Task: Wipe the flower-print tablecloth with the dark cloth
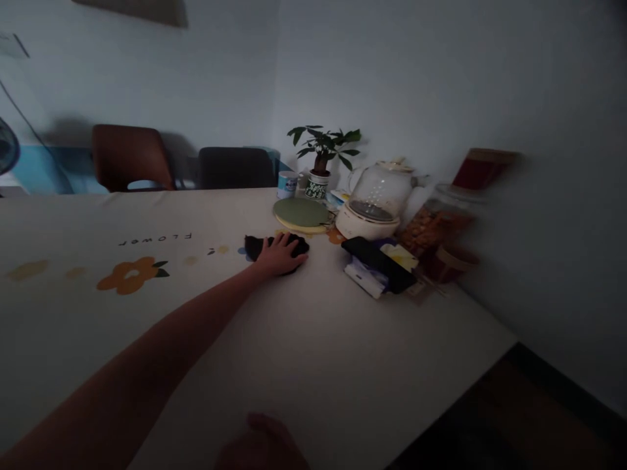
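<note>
Right hand (262,444), grip unreadable, lies nearest; left hand (279,256) presses flat on dark cloth (255,246) beside green plate (301,214).

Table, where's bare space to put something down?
Bare tablecloth spreads between the left hand on the dark cloth and the near edge, and left around the orange flower print. The far right corner is crowded: kettle, green plate, plant, jar.

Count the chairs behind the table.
2. A brown chair stands at the table's far edge on the left; a dark chair stands right of it. Others may be out of view.
</note>
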Demonstrator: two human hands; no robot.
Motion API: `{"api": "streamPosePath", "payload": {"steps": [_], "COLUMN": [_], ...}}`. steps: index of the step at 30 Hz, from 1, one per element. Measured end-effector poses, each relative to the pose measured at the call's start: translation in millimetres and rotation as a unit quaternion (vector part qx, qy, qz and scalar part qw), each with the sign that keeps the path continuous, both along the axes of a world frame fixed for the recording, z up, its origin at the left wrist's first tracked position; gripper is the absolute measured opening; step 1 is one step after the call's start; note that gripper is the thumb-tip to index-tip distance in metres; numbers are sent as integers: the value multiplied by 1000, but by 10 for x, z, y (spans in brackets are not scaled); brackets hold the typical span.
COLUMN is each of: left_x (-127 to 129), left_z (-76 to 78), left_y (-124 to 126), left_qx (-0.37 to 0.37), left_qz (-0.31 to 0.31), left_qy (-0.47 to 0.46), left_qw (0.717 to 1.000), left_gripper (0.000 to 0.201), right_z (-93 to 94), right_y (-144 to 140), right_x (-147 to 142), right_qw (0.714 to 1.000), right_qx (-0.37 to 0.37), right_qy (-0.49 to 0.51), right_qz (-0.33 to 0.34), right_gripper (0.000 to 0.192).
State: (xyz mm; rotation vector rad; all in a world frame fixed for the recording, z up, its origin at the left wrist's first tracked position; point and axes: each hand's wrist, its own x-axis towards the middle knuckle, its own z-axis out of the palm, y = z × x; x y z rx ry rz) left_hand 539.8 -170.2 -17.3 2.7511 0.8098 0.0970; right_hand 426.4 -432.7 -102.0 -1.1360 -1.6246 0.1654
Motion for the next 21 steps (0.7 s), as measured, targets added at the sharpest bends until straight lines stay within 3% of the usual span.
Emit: {"api": "streamPosePath", "payload": {"steps": [4,8,12,14,17,21], "left_x": [414,513,323,171,-76,-382], "left_z": [5,16,16,15,12,1], "left_y": [-317,-584,-755,-818,-920,-1109], "left_qx": [-1,6,10,4,-3,-12], "left_qz": [-88,-152,-185,-203,-230,-286], "left_qy": [-18,-24,-26,-23,-13,-11], "left_qw": [996,988,982,979,973,958], "left_gripper": [68,62,61,61,63,64], "right_z": [-178,-325,-384,-345,-190,88], "right_y": [34,67,99,106,86,-22], "right_x": [-156,-289,-387,-413,-408,-345], "right_qw": [999,994,979,977,986,990], "right_qx": [-12,-17,-31,-50,-69,-69], "right_qy": [41,90,184,182,84,-54], "right_qz": [-30,-60,-77,-97,-128,-115], "right_gripper": [16,18,28,30,21,18]}}
